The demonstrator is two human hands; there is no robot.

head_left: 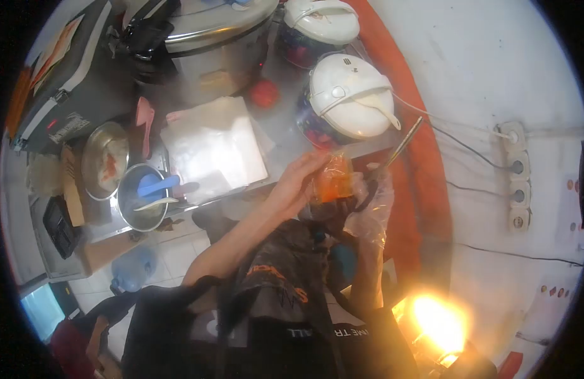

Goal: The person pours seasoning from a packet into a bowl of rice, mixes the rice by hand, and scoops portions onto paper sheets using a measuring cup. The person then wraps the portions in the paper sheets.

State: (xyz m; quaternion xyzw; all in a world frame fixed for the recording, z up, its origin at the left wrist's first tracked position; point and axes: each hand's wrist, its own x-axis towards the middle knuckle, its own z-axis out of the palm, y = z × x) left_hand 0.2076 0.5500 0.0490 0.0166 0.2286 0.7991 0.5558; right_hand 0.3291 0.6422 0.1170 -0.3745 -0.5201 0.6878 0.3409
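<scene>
Closest to you, your left hand point(299, 182) had its fingers clamped on the clear bag with orange contents point(335, 180), just past your apron front, at the counter's near edge. Your right hand point(369, 211), wrapped in clear plastic, was just beside the bag, by a long metal utensil point(402, 146); blur hid its fingers, so I cannot tell whether they were closed. Such a soft bag seemed to call for a light, even grip near the top, its mouth upright, with the utensil angled clear of the thin film. Beyond, the pale sheets point(210, 151) lay on the metal counter point(286, 146), and farther off stood the white-lidded cooker point(352, 95) and the big steel pot point(219, 66).
</scene>
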